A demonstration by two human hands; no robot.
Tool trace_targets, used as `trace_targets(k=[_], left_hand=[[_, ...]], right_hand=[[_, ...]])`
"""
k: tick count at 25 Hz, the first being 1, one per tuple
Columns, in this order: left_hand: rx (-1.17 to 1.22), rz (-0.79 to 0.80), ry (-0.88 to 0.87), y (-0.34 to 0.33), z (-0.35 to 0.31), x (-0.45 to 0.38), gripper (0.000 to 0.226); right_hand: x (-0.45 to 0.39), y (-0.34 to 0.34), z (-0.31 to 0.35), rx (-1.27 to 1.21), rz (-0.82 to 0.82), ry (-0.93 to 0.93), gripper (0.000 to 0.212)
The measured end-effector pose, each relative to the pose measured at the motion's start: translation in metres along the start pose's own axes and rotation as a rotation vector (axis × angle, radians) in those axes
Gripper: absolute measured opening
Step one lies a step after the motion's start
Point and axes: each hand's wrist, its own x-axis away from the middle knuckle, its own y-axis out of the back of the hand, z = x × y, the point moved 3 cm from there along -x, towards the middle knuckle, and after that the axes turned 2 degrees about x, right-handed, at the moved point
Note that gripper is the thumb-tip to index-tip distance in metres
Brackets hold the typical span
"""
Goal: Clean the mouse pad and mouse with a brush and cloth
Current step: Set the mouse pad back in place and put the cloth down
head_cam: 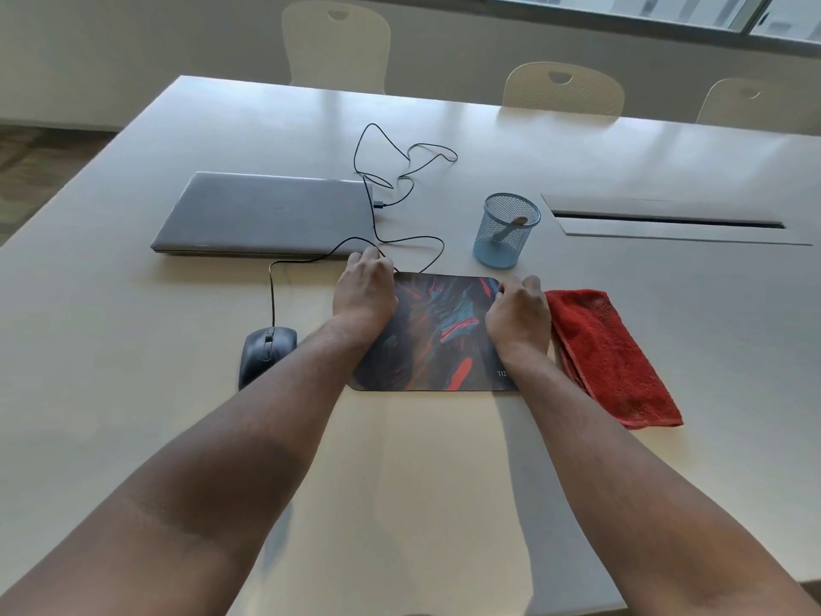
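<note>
Grey table point(133, 282) carries a closed laptop point(262, 213). I judge I'm squaring the patterned mouse pad point(426, 335): left hand point(364, 291) and right hand point(517, 311) curl over its far corners. Next, the brush point(511, 229) in the mesh cup point(504, 233); red cloth point(608, 353) right, mouse point(264, 353) left, cable point(391, 171) near my left fingers.

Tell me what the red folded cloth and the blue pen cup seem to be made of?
Red folded cloth: likely terry or microfibre, matte; its surface looks fuzzy and looped. Blue pen cup: apparently painted wire mesh, probably metal; you can see through its fine grid.
</note>
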Motion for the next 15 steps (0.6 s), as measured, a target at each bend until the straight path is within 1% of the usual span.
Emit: trace_targets(k=[2, 6, 9, 12, 15], left_hand=[[0.075, -0.017, 0.01, 0.011, 0.003, 0.0, 0.023], [0.191, -0.198, -0.01, 0.047, 0.018, 0.008, 0.025], [0.22, -0.304, 0.004, 0.068, 0.036, 0.016, 0.025], [0.268, -0.42, 0.038, 0.085, 0.062, 0.03, 0.024], [0.288, -0.53, 0.135, 0.098, 0.094, 0.047, 0.024]], right_hand=[[0.0, 0.002, 0.003, 0.029, 0.033, -0.008, 0.028], [0.017, 0.005, 0.023, 0.142, 0.042, 0.017, 0.045], [0.041, 0.001, 0.05, 0.079, 0.062, 0.119, 0.044], [0.073, -0.004, 0.082, -0.027, 0.101, 0.26, 0.036], [0.109, -0.007, 0.114, -0.146, 0.145, 0.425, 0.035]])
